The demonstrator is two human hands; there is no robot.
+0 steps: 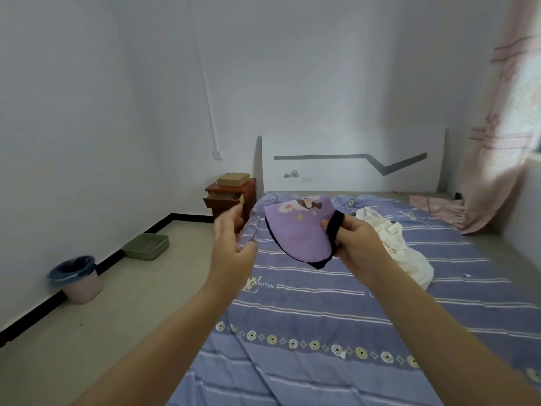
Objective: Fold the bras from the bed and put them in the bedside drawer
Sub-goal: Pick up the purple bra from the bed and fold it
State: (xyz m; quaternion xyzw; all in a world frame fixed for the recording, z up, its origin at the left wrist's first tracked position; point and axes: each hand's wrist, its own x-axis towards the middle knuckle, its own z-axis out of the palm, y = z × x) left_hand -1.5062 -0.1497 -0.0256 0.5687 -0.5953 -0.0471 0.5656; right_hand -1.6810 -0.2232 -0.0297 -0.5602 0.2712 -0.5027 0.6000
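My right hand (355, 244) grips a folded purple bra (298, 230) with black trim and a cartoon print, held up above the bed (322, 312); a black strap loops over my fingers. My left hand (231, 247) hovers just left of the bra, fingers apart, holding nothing. A white bra or garment (401, 247) lies crumpled on the blue striped sheet to the right of my right hand. The brown bedside cabinet (231, 197) stands at the head of the bed on the left, its top drawer (224, 197) pulled open.
A cardboard box (233, 179) sits on the cabinet. On the floor along the left wall are a green tray (146, 246) and a pink bin (77, 278) with a blue liner. A pink curtain (497, 142) hangs at the right, its end resting on the bed.
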